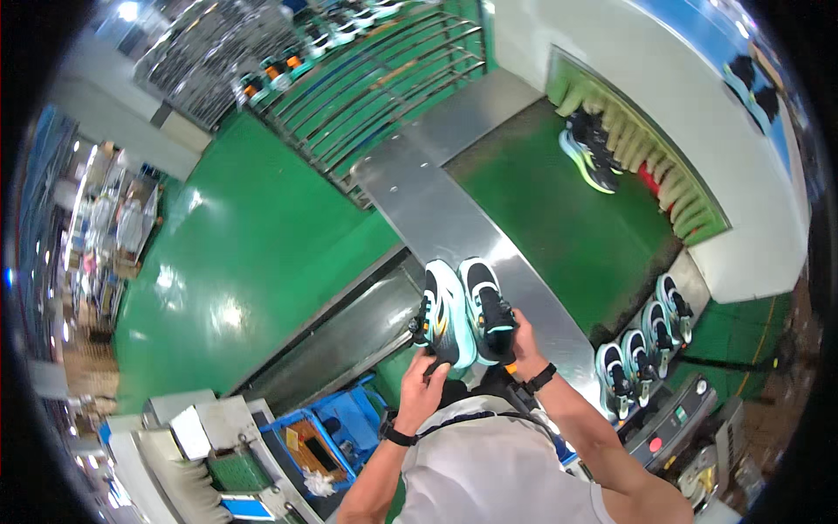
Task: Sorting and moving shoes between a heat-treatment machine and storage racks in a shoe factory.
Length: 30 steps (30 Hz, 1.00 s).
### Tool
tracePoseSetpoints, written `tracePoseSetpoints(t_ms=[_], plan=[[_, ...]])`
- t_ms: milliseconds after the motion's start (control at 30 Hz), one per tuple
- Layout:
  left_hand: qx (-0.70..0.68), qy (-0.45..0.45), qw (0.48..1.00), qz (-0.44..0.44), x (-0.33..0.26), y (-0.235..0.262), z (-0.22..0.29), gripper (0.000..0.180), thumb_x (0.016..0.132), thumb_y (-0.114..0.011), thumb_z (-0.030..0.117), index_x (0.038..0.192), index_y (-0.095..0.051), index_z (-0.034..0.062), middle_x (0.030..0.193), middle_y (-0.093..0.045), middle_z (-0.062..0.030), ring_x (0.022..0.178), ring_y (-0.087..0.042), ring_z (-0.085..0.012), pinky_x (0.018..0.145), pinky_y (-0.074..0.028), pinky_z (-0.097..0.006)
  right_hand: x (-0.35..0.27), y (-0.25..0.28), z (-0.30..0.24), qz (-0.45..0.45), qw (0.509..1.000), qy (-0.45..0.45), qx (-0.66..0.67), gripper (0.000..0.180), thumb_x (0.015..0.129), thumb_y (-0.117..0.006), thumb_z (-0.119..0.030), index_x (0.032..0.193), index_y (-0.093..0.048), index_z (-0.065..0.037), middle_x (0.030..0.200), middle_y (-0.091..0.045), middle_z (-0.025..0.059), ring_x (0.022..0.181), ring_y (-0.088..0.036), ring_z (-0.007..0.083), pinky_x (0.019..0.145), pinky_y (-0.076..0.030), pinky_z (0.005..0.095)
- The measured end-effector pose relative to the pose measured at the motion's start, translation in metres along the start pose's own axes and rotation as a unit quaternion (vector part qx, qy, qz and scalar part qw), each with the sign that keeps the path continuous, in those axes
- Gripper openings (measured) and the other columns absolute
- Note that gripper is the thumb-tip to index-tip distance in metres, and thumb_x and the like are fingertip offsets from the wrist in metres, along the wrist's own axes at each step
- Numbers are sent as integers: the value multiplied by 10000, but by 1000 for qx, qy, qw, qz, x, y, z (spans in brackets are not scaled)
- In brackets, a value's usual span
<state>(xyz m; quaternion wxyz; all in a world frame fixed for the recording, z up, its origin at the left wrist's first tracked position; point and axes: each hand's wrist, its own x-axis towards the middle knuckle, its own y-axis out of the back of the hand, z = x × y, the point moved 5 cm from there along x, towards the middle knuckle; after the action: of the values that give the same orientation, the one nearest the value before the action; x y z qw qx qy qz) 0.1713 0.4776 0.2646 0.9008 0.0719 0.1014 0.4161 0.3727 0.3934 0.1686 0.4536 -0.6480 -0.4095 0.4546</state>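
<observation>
My left hand (422, 384) grips a sneaker (447, 316) at its heel end. That sneaker is tipped onto its side, and its white and mint sole edge shows. In my right hand (527, 351) is a second sneaker (485, 301), black with white and mint trim, its dark opening facing up. Side by side, the two point away from me over the inner edge of a steel ledge (410, 188). Fingers of both hands are partly hidden behind the shoes.
Right of the ledge runs a green conveyor belt (524, 188), with dark sneakers (589, 157) by a bristle curtain (628, 131). Several sneakers (642, 354) line the right side near a control panel (668, 428). A metal rack (375, 87) stands ahead; a blue crate (349, 419) lies lower left.
</observation>
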Motion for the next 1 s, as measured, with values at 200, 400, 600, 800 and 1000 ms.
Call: tracePoseSetpoints(t_ms=[200,400,600,800,1000], plan=[[-87,11,991,103,-39,94,-2,164,989,-708,67,1079,-634,-48,1145,-611,-85,909,-589,-115,745,-486,-244,37,-55,93,117,987,-6,-108,375,1084,-474,-287,1246,-643,6,1125,-736,130,992,-735,228,906,-606,387],[-12,21,985,171,-76,185,-11,259,881,-801,-13,1080,-638,-42,1203,-628,-70,1036,-681,-126,889,-549,-269,60,-112,197,92,980,-84,-152,363,1082,-510,-342,1213,-692,-56,1162,-736,87,1037,-723,226,942,-587,373],[40,104,956,270,-105,239,-8,294,852,-855,52,1039,-641,-23,985,-663,-53,889,-659,-114,794,-541,-273,88,-107,279,37,960,-277,-11,449,1097,-474,-361,1406,-609,-65,1407,-654,125,1294,-624,274,1163,-452,452],[78,130,902,404,-129,249,5,388,806,-903,198,919,-619,-41,867,-616,-117,765,-603,-233,703,-509,-361,103,-129,310,61,918,-384,-77,408,1108,-485,-353,1355,-634,-65,1354,-684,112,1226,-660,255,1113,-499,438],[-75,176,855,483,-149,235,-10,356,842,-876,166,794,-584,-33,760,-492,6,729,-468,-72,647,-417,-264,107,-139,307,45,882,-398,-249,374,1114,-468,-371,1257,-666,-88,1170,-724,63,1070,-702,204,976,-562,389]])
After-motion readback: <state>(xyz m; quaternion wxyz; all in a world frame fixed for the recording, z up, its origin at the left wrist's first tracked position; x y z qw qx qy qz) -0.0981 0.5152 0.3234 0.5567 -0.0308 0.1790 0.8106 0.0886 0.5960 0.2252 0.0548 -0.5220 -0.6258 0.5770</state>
